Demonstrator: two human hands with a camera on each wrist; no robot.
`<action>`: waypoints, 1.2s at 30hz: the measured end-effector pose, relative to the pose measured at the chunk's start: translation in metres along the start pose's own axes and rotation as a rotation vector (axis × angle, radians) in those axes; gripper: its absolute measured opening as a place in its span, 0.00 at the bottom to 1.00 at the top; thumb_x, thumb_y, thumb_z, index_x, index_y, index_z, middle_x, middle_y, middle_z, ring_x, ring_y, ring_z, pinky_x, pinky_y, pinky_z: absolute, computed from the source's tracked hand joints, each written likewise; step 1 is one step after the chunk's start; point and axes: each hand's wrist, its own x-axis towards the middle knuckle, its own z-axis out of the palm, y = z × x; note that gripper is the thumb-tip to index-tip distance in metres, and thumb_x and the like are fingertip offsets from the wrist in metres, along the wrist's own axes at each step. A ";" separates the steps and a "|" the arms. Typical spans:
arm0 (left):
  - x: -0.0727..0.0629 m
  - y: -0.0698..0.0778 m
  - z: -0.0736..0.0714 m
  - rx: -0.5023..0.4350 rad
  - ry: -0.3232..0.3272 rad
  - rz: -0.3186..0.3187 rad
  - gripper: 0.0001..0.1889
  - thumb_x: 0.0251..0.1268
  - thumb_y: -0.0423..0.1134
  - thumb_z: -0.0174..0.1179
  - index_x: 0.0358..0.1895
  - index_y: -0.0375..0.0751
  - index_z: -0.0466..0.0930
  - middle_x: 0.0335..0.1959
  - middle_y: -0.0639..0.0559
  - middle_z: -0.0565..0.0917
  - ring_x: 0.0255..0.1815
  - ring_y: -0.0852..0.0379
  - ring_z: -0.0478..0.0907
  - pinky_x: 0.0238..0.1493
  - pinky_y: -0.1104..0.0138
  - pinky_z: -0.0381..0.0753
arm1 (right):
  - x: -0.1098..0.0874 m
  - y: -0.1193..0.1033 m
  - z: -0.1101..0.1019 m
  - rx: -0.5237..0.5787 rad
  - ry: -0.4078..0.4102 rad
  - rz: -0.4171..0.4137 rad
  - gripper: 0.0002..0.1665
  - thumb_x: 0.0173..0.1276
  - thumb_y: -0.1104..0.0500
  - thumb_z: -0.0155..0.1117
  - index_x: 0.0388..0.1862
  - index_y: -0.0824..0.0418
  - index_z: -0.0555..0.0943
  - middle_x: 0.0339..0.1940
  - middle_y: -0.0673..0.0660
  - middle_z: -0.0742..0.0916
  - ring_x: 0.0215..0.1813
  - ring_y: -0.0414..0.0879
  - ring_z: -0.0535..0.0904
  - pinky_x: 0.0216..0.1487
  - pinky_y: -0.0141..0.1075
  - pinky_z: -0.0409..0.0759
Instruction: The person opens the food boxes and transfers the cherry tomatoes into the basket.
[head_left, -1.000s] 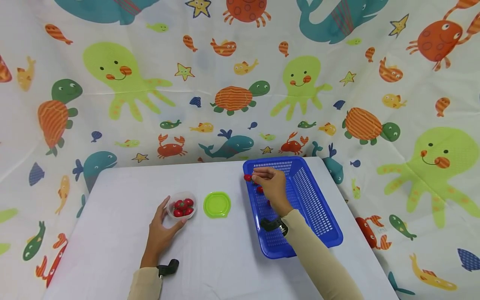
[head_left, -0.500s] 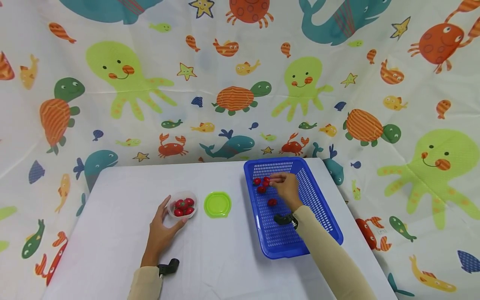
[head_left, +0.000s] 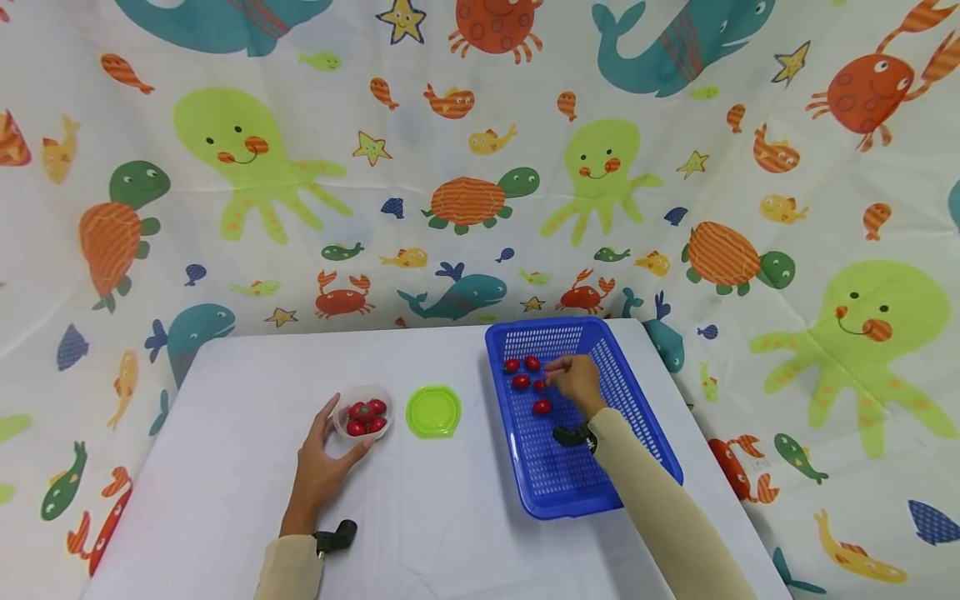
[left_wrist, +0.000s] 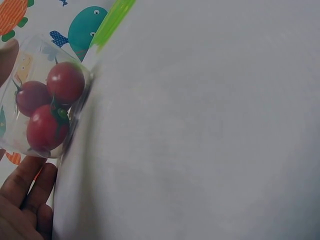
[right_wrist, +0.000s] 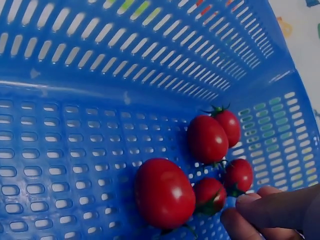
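**Right fingertips beside the tomatoes in the basket, left hand round the tub**

The person's right hand (head_left: 577, 382) reaches into the basket with fingers extended, and no tomato shows between them. The fingertips sit just beside the nearest tomato (right_wrist: 210, 194) and a smaller tomato (right_wrist: 237, 175); whether they touch either cannot be told. The left hand (head_left: 322, 462) holds the clear tub (head_left: 371, 390), thumb on one side and fingers on the other.

The key relation is sideways: the five basket tomatoes lie to the left of the right hand's fingertips, one of them closer to the person than the rest. The right hand is much the nearer; the left is well apart. The oval tomatoes' long axes point different ways.

The blue basket (head_left: 573, 507) runs lengthwise away from the person, its far end leaning left, with the tomatoes in its far left part. More tomatoes fill the tub. Between tub and basket lies a green lid (head_left: 433, 412) on the white table (head_left: 442, 533); behind stands a sea-creature cloth (head_left: 450, 137).
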 end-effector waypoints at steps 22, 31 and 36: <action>0.002 -0.004 0.002 -0.004 -0.009 0.005 0.54 0.65 0.56 0.75 0.87 0.69 0.47 0.86 0.35 0.60 0.87 0.31 0.55 0.81 0.28 0.53 | -0.056 -0.084 0.059 0.154 0.094 -0.435 0.13 0.68 0.58 0.79 0.50 0.55 0.90 0.45 0.51 0.93 0.50 0.50 0.90 0.56 0.45 0.90; 0.000 -0.003 0.002 0.005 0.002 0.007 0.53 0.64 0.55 0.75 0.87 0.68 0.49 0.86 0.37 0.59 0.86 0.31 0.56 0.81 0.29 0.54 | -0.079 -0.114 0.094 0.184 -0.006 -0.436 0.15 0.68 0.55 0.79 0.53 0.52 0.89 0.51 0.52 0.93 0.57 0.48 0.89 0.67 0.51 0.85; 0.001 -0.001 0.002 0.008 0.004 0.009 0.54 0.64 0.56 0.75 0.87 0.68 0.49 0.87 0.39 0.59 0.86 0.32 0.56 0.81 0.29 0.55 | -0.091 -0.127 0.108 0.121 -0.040 -0.408 0.16 0.69 0.50 0.78 0.54 0.45 0.89 0.53 0.46 0.93 0.58 0.43 0.88 0.67 0.42 0.85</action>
